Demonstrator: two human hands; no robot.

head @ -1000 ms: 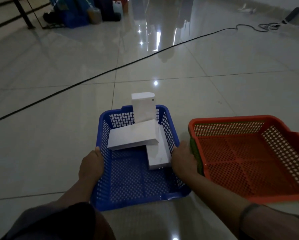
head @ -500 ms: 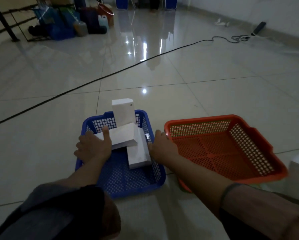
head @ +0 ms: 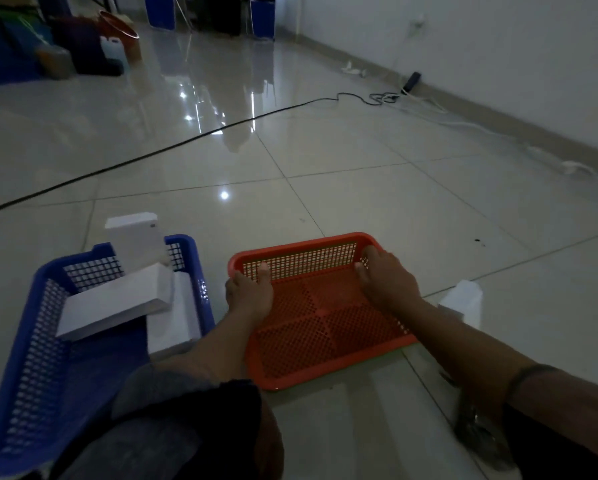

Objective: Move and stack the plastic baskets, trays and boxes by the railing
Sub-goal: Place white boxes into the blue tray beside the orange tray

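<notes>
From the head view, both hands sit on the orange tray [head: 322, 320], which lies on the floor [head: 377, 188] at about 6 o'clock. The left hand [head: 249, 292] grips the far left rim corner, thumb inside the mesh; the right hand [head: 387, 280] curls over the far right rim, likely readying a two-handed lift that keeps it level. At 8 o'clock the blue basket [head: 24, 358] holds white boxes [head: 117, 303], one upright. Another white box [head: 462, 303] at 4 o'clock is half hidden behind the right forearm. The dim light blurs the distant clutter; no railing is in sight.
</notes>
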